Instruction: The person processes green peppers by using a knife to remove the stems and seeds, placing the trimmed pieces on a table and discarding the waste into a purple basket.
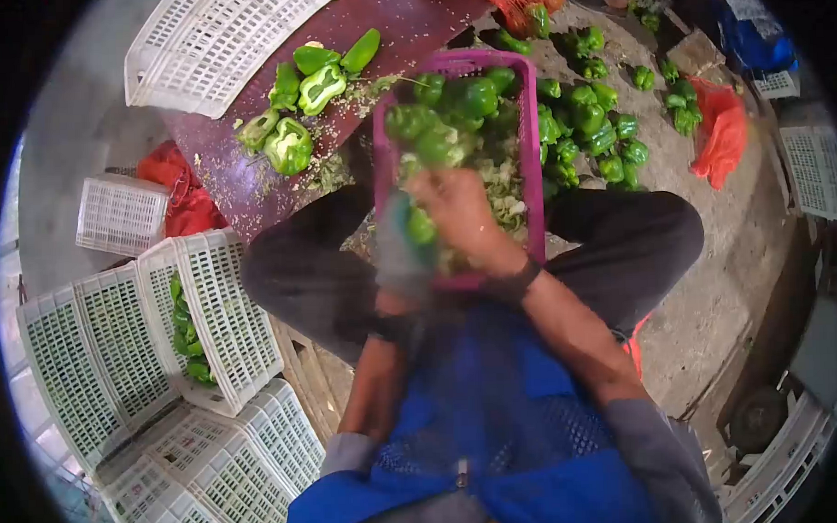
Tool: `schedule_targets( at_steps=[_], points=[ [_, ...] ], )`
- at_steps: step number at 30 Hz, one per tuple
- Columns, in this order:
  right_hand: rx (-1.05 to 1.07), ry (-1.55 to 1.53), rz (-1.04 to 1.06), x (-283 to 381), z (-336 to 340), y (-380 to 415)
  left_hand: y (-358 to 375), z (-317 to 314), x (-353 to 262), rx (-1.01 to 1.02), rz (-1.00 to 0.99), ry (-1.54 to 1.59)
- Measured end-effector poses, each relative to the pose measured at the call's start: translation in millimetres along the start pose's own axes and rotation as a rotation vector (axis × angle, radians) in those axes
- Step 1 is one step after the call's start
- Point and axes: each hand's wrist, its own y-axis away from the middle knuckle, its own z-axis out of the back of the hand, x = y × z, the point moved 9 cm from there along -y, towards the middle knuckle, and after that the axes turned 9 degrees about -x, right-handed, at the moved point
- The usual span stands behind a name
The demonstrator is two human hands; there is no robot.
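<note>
My left hand (407, 242), in a grey-green glove, is closed around a green bell pepper (421, 226) over the pink crate (531, 156). Pressed close beside it, my bare right hand (455, 212) has its fingers curled in; blur hides what they hold, if anything. Inside the crate, whole green bell peppers (475, 97) fill the far end, while pale cores and scraps (506, 189) lie toward the near right. The crate stands between my bent legs.
Cut peppers (288, 146) and seeds lie on a dark red board (241, 189) at the left. Many loose peppers (590, 117) cover the floor to the right, near a red mesh bag (716, 131). White crates (98, 337) are stacked at lower left; another white crate (217, 47) sits above.
</note>
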Motion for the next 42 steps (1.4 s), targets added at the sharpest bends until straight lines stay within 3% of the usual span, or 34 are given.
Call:
schedule_targets(
  at_steps=[1,5,7,9,10,11,12,13,15,16,17,19,22,25,28,34,42],
  points=[
    [-0.017,-0.023,-0.102,-16,2,-2,5,-8,-18,0.073,-0.217,-0.305],
    [-0.056,-0.375,-0.509,-53,20,6,8,-12,-22,0.125,-0.053,0.005],
    [-0.132,-0.598,-0.469,-53,39,5,12,-3,15,0.058,-0.122,0.277],
    [-0.184,-0.572,-0.443,-45,56,3,7,1,27,0.070,0.027,0.497],
    [-0.200,-0.432,-0.438,-32,69,2,0,0,14,0.116,0.214,0.581],
    [-0.214,-0.289,-0.430,-24,81,2,-2,-1,6,0.143,0.204,0.521],
    [-0.219,0.100,-0.074,5,96,-1,-4,-2,-3,0.170,0.192,0.461],
    [-0.222,0.091,-0.083,5,95,5,-5,-3,-12,0.197,0.179,0.401],
    [-0.229,0.070,-0.106,5,86,16,-7,-5,-23,0.221,-0.041,0.171],
    [-0.207,-0.088,-0.006,11,70,19,-7,-5,-26,0.222,-0.144,0.040],
    [-0.148,-0.041,-0.039,6,58,26,-10,-4,-21,0.225,-0.235,-0.125],
    [-0.033,0.053,-0.098,18,41,36,-15,-4,-13,0.162,-0.210,-0.096],
    [-0.019,0.066,-0.193,-1,28,43,-12,-2,18,-0.052,0.165,0.468],
    [-0.023,0.063,-0.166,-6,27,38,-12,-4,6,-0.024,0.100,0.419],
    [0.226,-0.250,-0.696,-31,20,49,-14,-8,-16,0.019,-0.041,0.148],
    [0.263,-0.299,-0.626,-44,14,48,-4,-21,-4,0.085,0.079,0.298],
    [0.095,-0.261,-0.733,-55,13,52,3,-25,-5,-0.034,0.158,0.394]
  ],
)
